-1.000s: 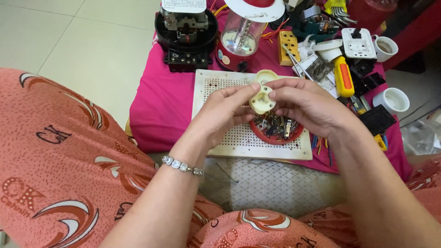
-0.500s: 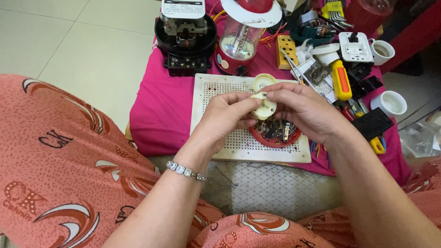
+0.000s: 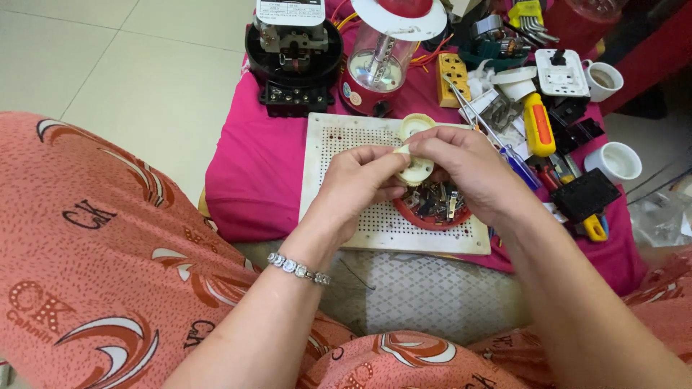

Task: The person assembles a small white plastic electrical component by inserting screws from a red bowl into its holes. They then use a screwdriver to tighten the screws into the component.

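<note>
Over the white perforated board [image 3: 346, 144], I'm watching both hands pinching one small cream round plastic part [image 3: 416, 171]: left hand [image 3: 358, 180] closing on its near side, right hand [image 3: 468, 171] gripping from the other. Just beneath, a red dish [image 3: 432, 220] is holding metal bits. Farther back, a black meter [image 3: 292, 50] is standing.

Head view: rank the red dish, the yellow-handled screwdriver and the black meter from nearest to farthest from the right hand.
1. Red dish of small metal parts: just under the right hand, touching or nearly so.
2. Yellow-handled screwdriver: up and to the hand's right, on the pink cloth.
3. Black meter: far top left, beyond the white pegboard.
</note>
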